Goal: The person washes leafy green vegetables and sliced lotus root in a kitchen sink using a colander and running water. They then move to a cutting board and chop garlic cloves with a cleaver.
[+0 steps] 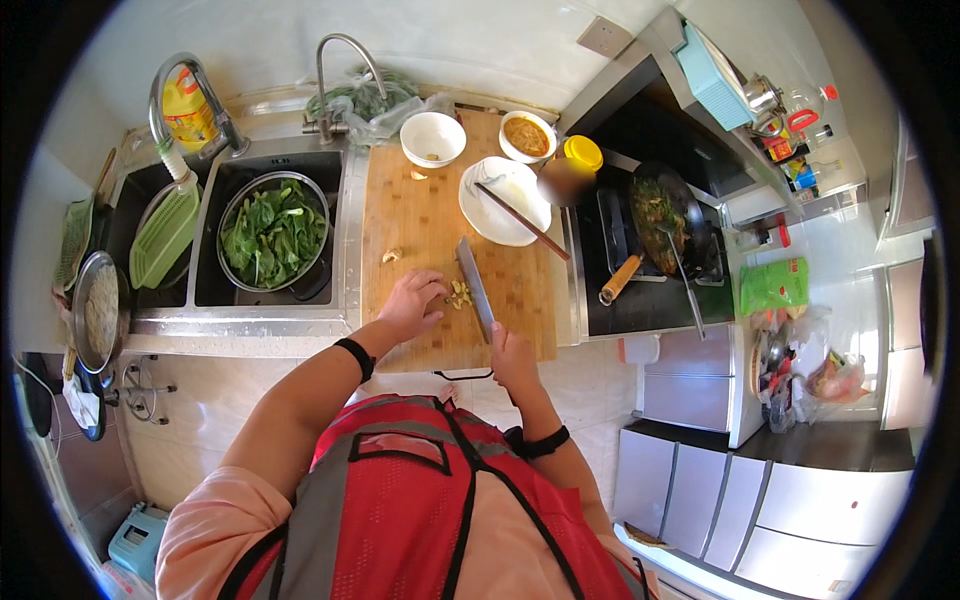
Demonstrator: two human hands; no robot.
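My right hand point(514, 358) is closed around the handle of a Chinese cleaver point(475, 289), its blade pointing away from me over a wooden cutting board point(405, 225). Just left of the blade lies a small heap of chopped garlic point(459, 295). Beside that heap, my left hand point(411, 306) rests on the board with fingers bent and thumb apart, nothing visible in it. A garlic piece point(391, 256) sits farther up the board, and a smaller bit point(418, 175) lies near a white bowl point(433, 140).
A white dish point(491, 206) bears chopsticks point(521, 221) overhanging the board's right side. Behind it stand a bowl of reddish food point(526, 136) and a yellow-lidded jar point(583, 152). Right, a wok point(690, 202) of food sits on the stove. Left, leafy greens point(277, 232) fill a sink basin.
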